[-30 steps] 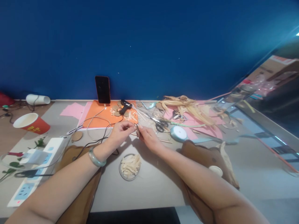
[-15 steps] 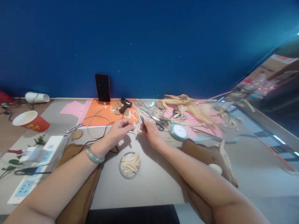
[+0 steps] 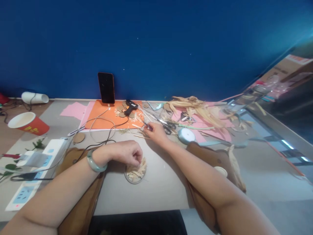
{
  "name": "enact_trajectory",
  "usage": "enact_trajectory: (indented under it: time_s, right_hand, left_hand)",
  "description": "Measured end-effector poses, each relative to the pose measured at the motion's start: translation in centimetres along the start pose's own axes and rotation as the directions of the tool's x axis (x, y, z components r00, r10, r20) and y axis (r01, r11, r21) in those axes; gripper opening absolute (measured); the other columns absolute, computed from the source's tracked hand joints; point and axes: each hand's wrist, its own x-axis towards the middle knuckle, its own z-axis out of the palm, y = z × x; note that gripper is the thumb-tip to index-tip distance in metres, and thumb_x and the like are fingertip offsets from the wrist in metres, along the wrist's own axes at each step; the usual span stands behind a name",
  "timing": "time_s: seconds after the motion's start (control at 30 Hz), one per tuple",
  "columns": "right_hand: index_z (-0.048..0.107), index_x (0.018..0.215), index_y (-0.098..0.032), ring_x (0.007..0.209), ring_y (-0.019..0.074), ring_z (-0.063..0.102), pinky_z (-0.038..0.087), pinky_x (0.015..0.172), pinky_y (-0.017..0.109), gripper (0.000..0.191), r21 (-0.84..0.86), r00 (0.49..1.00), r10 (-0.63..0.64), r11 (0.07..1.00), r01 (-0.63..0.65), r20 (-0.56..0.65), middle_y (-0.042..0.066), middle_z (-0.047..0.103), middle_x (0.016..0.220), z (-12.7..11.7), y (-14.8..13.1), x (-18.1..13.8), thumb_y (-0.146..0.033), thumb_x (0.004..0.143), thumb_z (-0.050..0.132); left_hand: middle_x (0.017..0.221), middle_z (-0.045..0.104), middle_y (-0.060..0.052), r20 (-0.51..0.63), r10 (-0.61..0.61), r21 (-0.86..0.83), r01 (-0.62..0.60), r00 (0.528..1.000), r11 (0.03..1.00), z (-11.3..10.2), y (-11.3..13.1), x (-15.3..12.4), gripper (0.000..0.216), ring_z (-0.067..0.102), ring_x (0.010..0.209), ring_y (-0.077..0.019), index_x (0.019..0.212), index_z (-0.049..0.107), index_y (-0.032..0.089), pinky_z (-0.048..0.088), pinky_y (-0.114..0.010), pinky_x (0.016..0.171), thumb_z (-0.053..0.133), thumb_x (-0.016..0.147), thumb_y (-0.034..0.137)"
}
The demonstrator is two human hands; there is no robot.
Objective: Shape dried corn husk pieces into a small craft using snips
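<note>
1. As far as I can judge, a fair part of the preparing is done: short pale strips (image 3: 139, 173) are filling the round dish (image 3: 135, 183), which is sitting on the bare tabletop (image 3: 158, 192) between the forearms.
2. Plenty is seemingly left over: long pale fibres (image 3: 207, 111) are lying in a tangle on the pink paper (image 3: 225, 132), and small scraps (image 3: 139, 117) are littering the orange sheet (image 3: 97, 114) near the glue gun (image 3: 130, 107). No finished piece is showing.
3. The left hand (image 3: 129, 154) is hanging over the dish's far side, knuckles up, wrist bending inward, fingers curling down at the strips. Thumb and fingertips are pressing close together; from here I can't tell whether they are pinching a strip.
4. The right hand (image 3: 156, 133) is lying farther out, arm stretching from the lower right. Its fingers are closing around a slim dark tool (image 3: 147, 124), perhaps tweezers, whose tip is pointing away and leftward.
5. Just beyond that hand, black-handled scissors (image 3: 168, 128) are lying near the ribbon spool (image 3: 186, 135).
</note>
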Motion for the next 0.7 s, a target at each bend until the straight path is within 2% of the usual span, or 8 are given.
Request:
enact_trajectory:
  time_s: [0.07, 0.13, 0.17, 0.23, 0.3, 0.4, 0.57, 0.7]
  right_hand:
    - [0.066, 0.075, -0.017, 0.058, 0.0138, 0.045, 0.031, 0.058, 0.026, 0.014, -0.003, 1.0, 0.0, 1.0, 0.0, -0.005, -0.001, 0.052, 0.058, 0.2, 0.1, 0.0, -0.026, 0.077, 0.057]
    - [0.066, 0.075, -0.017, 0.057, 0.0137, 0.044, 0.031, 0.058, 0.026, 0.014, 0.04, 1.0, -0.004, 0.999, 0.005, -0.018, -0.001, 0.051, 0.057, 0.2, 0.1, 0.0, -0.027, 0.076, 0.057]
    - [0.065, 0.075, -0.017, 0.057, 0.0136, 0.044, 0.031, 0.058, 0.026, 0.014, 0.071, 1.0, -0.001, 0.998, 0.003, -0.028, -0.002, 0.05, 0.058, 0.1, 0.0, -0.1, -0.027, 0.076, 0.057]
    - [0.065, 0.074, -0.017, 0.058, 0.0134, 0.044, 0.032, 0.057, 0.026, 0.013, 0.136, 0.999, 0.013, 0.991, -0.007, -0.042, -0.002, 0.051, 0.058, 0.1, 0.0, -0.2, -0.026, 0.075, 0.057]
    - [0.065, 0.073, -0.016, 0.058, 0.0132, 0.044, 0.032, 0.057, 0.026, 0.012, 0.182, 0.998, 0.026, 0.983, -0.016, -0.052, -0.002, 0.05, 0.058, 0.1, -0.2, -0.3, -0.026, 0.074, 0.058]
    - [0.065, 0.072, -0.017, 0.056, 0.0127, 0.042, 0.031, 0.057, 0.026, 0.014, 0.219, 0.998, 0.042, 0.975, -0.031, -0.046, -0.003, 0.047, 0.055, 0.0, -0.4, -0.6, -0.029, 0.073, 0.059]
    - [0.064, 0.072, -0.016, 0.056, 0.012, 0.041, 0.031, 0.057, 0.026, 0.013, 0.285, 0.997, 0.078, 0.956, -0.069, -0.023, -0.004, 0.047, 0.056, -0.1, -0.8, -1.2, -0.029, 0.072, 0.059]
    - [0.063, 0.071, -0.016, 0.056, 0.0113, 0.04, 0.031, 0.057, 0.026, 0.013, 0.328, 0.992, 0.111, 0.941, -0.086, -0.057, -0.004, 0.046, 0.055, -0.3, -0.8, -1.3, -0.028, 0.07, 0.06]
  left_hand:
    - [0.061, 0.065, 0.002, -0.026, 0.002, -0.045, -0.003, 1.0, 0.999, -0.2, -0.4, 0.3, 0.012, 0.053, 0.054, -0.0101, 0.073, 0.073, 0.017, 0.035, -0.019, 0.048, 0.069, 0.067, 0.028]
    - [0.065, 0.067, 0.0, -0.188, 0.0, -0.08, -0.015, 0.982, 0.997, -0.6, -1.3, 1.0, 0.017, 0.057, 0.058, -0.0128, 0.077, 0.073, 0.017, 0.04, -0.021, 0.053, 0.067, 0.071, 0.032]
    - [0.068, 0.068, -0.001, -0.376, -0.024, -0.074, -0.005, 0.926, 0.997, -0.8, -1.8, 1.4, 0.017, 0.059, 0.062, -0.0144, 0.078, 0.072, 0.017, 0.042, -0.022, 0.057, 0.062, 0.076, 0.03]
    - [0.079, 0.069, -0.005, -0.685, -0.046, 0.045, 0.106, 0.727, 0.993, -1.3, -3.0, 2.4, 0.018, 0.062, 0.073, -0.0184, 0.086, 0.072, 0.018, 0.046, -0.028, 0.068, 0.056, 0.079, 0.023]
    - [0.099, 0.068, -0.009, -0.781, 0.027, 0.213, 0.226, 0.624, 0.951, -1.5, -3.9, 3.2, 0.023, 0.061, 0.094, -0.0228, 0.097, 0.07, 0.018, 0.046, -0.033, 0.083, 0.052, 0.082, 0.018]
    - [0.11, 0.062, -0.012, -0.771, 0.063, 0.358, 0.349, 0.634, 0.866, -1.5, -4.5, 4.1, 0.027, 0.058, 0.1, -0.0246, 0.108, 0.067, 0.019, 0.043, -0.037, 0.088, 0.047, 0.09, 0.021]
    - [0.102, 0.06, -0.014, -0.739, 0.039, 0.459, 0.46, 0.673, 0.76, -0.9, -4.2, 4.7, 0.026, 0.055, 0.096, -0.0264, 0.097, 0.067, 0.017, 0.042, -0.04, 0.084, 0.042, 0.092, 0.017]
    - [0.097, 0.063, -0.015, -0.799, 0.057, 0.393, 0.448, 0.599, 0.803, -1.1, -4.3, 4.9, 0.022, 0.055, 0.098, -0.0279, 0.086, 0.068, 0.014, 0.041, -0.041, 0.085, 0.046, 0.089, 0.016]
